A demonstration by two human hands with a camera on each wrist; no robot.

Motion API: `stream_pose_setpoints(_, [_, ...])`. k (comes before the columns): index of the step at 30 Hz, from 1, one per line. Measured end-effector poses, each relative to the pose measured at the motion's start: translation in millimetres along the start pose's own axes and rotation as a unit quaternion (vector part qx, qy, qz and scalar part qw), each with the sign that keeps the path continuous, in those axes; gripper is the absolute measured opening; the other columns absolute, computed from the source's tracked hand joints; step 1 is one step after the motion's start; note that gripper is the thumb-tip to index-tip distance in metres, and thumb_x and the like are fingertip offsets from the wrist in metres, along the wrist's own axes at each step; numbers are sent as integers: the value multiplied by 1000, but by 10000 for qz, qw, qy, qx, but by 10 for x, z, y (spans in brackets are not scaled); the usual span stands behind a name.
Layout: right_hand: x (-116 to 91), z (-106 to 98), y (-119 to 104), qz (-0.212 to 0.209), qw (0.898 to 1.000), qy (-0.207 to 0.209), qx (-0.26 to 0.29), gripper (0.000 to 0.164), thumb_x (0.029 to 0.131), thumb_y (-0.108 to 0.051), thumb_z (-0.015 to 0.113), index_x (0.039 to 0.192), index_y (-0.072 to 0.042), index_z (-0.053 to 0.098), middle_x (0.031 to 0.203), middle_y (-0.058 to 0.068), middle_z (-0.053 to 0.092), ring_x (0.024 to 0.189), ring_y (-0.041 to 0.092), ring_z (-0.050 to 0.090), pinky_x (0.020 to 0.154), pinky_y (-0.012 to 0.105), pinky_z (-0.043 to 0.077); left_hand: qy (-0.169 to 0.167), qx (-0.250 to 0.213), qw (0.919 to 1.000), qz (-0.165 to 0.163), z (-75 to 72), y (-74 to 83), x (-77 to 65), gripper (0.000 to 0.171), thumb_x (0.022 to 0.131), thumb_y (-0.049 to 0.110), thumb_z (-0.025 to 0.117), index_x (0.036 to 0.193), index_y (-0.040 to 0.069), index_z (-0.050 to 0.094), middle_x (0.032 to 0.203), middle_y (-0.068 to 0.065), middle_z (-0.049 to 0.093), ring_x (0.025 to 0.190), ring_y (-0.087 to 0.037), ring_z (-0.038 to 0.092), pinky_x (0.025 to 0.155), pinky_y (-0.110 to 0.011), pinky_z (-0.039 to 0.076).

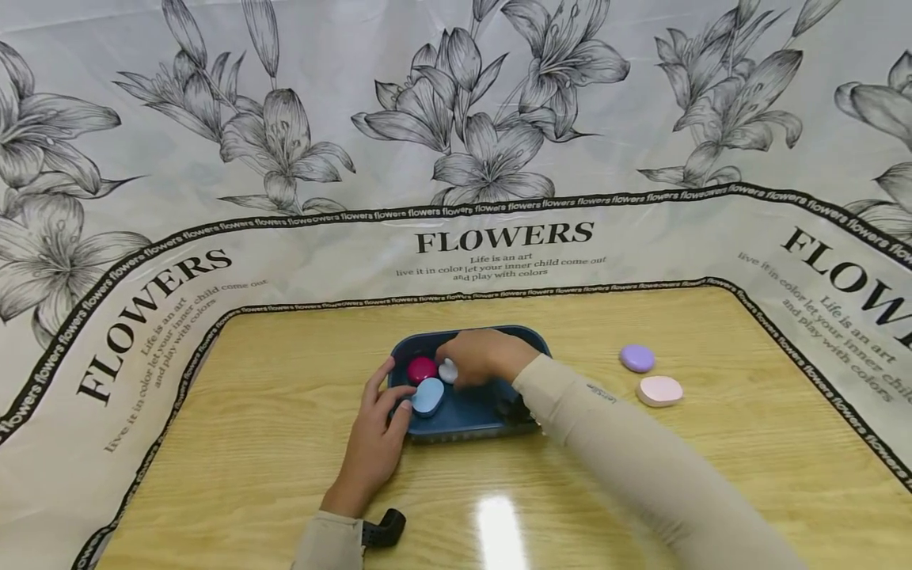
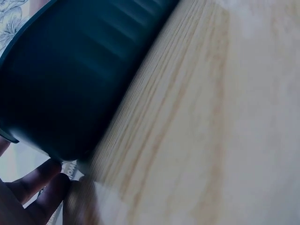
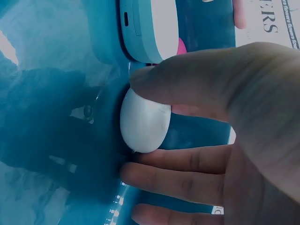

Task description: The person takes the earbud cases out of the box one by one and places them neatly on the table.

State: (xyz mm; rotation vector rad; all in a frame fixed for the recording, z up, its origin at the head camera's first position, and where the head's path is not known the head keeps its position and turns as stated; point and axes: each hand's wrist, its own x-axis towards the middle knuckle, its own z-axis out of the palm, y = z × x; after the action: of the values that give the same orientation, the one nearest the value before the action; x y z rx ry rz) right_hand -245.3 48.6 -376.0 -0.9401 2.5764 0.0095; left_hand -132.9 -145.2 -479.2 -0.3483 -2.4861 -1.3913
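A dark blue tray (image 1: 456, 419) stands on the table. Inside at the left are a magenta rounded case (image 1: 422, 370) and a light blue earbud case (image 1: 428, 397), whose port shows in the right wrist view. My right hand (image 1: 480, 358) reaches into the tray and pinches a white rounded case (image 3: 145, 119) with the thumb over its top; the other fingers spread below. My left hand (image 1: 378, 434) grips the tray's left rim, thumb and index tips beside the light blue case. In the left wrist view, its fingers (image 2: 40, 183) touch the tray's outer corner.
On the table, right of the tray, lie a purple rounded case (image 1: 637, 358) and a pale pink case (image 1: 659, 391). A dark object (image 1: 511, 409) sits in the tray's right end, partly behind the right forearm. A flower-printed cloth (image 1: 499, 261) borders the table.
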Motion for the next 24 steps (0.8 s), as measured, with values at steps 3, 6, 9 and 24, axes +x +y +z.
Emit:
stream_pose_setpoints(3, [24,-15,-33,-49,10000,-67,9,40,92,-23,74,130,-18,64,116,2,67,100,18,62,91,38,49,49,-11,10000,50,-13,1,-8,23,105,20,52,120,15,69,162,8,26,141,-24,37,102,-52,39])
stream_pose_setpoints(6, [29,-27,-50,-55,9999,-130,99,33,93,-18,71,125,-18,66,113,1,67,95,17,61,89,38,50,85,-8,9999,107,-9,-4,-11,23,105,19,52,120,14,69,162,6,27,141,-26,37,102,-52,40])
stream_pose_setpoints(9, [16,-38,-60,12,9998,-169,92,30,93,-14,70,122,-18,67,112,0,66,92,17,59,86,36,49,76,-7,9999,153,2,-1,-6,23,105,19,52,120,14,69,162,4,27,141,-25,38,100,-52,41])
stream_pose_setpoints(24, [43,-36,-84,267,9996,-61,93,42,88,-10,75,129,-17,69,124,3,67,99,16,61,89,34,49,47,76,9999,140,-1,8,2,23,105,18,52,120,14,69,162,3,27,142,-27,37,99,-53,41])
